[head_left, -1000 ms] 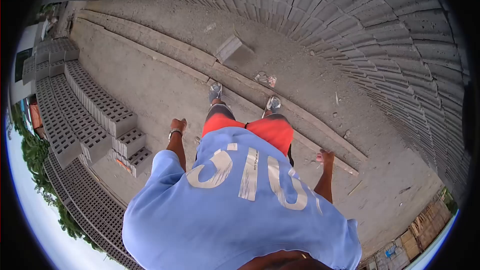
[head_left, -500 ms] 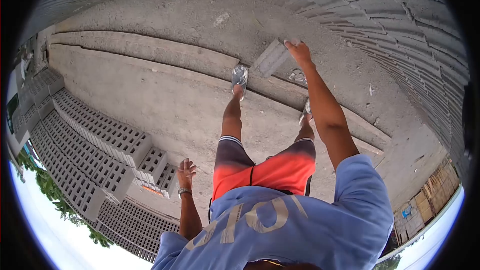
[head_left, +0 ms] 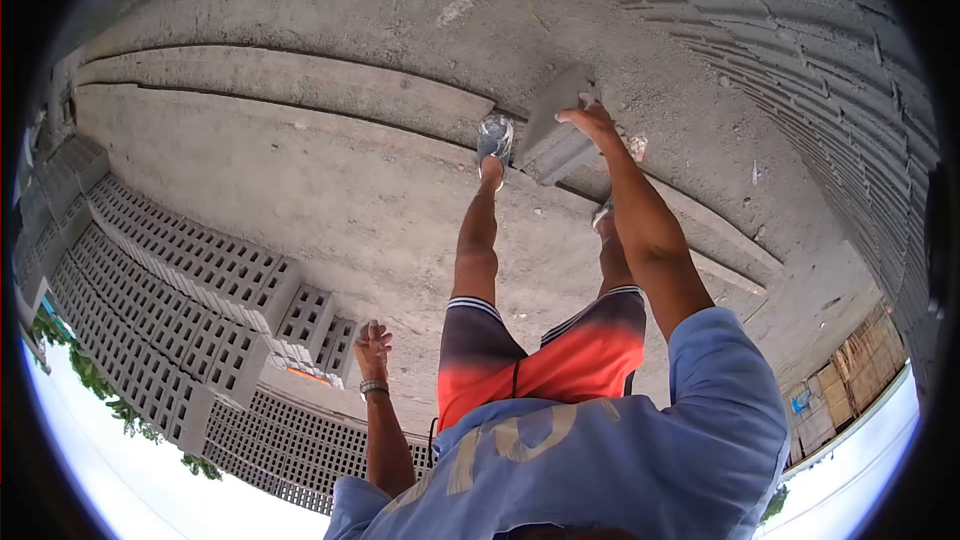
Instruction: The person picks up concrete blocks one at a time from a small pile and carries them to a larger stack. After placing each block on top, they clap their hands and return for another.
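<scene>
My right hand (head_left: 588, 118) reaches down and grips the upper edge of a grey concrete block (head_left: 548, 135), which looks tilted between my feet. Its fingertips are partly hidden behind the block's edge. Out to the left, my left hand (head_left: 373, 348) hangs in the air with loosely curled, parted fingers and holds nothing. A wristwatch (head_left: 373, 386) is on that wrist. Two long boards (head_left: 300, 118) lie on the ground beneath the block and my feet.
Stacks of hollow concrete blocks (head_left: 190, 260) stand on the left. A tall wall of stacked grey blocks (head_left: 800, 50) curves around the far and right sides. Dusty ground (head_left: 330, 180) lies between. Wooden panels (head_left: 840, 380) stand at the lower right.
My right hand has closed on the concrete block, which has risen or tipped up towards me and shows a larger face. My left hand stays at my side, nearly unmoved.
</scene>
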Tool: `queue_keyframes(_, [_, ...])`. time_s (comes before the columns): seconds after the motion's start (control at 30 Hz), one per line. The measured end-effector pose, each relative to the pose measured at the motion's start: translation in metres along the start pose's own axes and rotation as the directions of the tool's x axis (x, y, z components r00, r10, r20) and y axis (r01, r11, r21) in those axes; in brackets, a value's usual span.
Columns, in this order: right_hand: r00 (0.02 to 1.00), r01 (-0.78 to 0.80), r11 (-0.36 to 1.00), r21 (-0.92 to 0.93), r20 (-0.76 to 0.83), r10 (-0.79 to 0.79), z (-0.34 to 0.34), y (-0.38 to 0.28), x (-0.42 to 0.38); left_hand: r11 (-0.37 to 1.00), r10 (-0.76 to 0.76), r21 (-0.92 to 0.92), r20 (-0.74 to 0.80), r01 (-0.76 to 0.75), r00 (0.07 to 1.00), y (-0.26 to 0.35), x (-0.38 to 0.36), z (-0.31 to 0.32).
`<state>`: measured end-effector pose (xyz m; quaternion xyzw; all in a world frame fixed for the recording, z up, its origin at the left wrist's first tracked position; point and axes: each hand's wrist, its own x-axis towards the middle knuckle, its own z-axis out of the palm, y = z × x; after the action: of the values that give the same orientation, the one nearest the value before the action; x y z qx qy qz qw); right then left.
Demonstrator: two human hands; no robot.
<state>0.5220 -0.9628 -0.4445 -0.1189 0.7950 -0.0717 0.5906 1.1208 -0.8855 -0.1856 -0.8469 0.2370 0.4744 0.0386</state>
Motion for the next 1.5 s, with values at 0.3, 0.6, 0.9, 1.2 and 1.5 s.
queue_keyframes(0.3, [0.989, 0.145, 0.983, -0.113, -0.014, -0.147, -0.053, 0.015, -0.193, 0.948, 0.285, -0.292, 0.605, -0.126, 0.743, 0.157, 0.0, 0.259])
queue_keyframes(0.6, [0.892, 0.224, 0.877, -0.425, -0.274, -0.36, -0.215, 0.025, -0.651, 0.734, 0.056, -0.079, 0.997, 0.674, 0.057, 0.14, -0.36, 0.331])
queue_keyframes(0.9, [-0.033, -0.011, 0.795, -0.607, -0.794, -0.607, -0.191, 0.086, -0.944, 0.945, 0.326, -0.287, 0.824, 0.155, -0.464, 0.211, -0.698, 0.3])
queue_keyframes(1.2, [-0.754, -0.051, 0.684, -0.728, -0.421, -0.504, -0.326, 0.152, -0.953, 0.513, 0.564, -0.847, 0.456, -0.141, -0.689, 0.331, -0.896, 0.348])
queue_keyframes(1.5, [-0.457, 0.093, 0.699, -0.709, -0.654, -0.603, -0.635, 0.037, -1.047, -0.207, 0.71, -0.633, 0.427, -0.746, -0.559, 0.497, -1.012, 0.348])
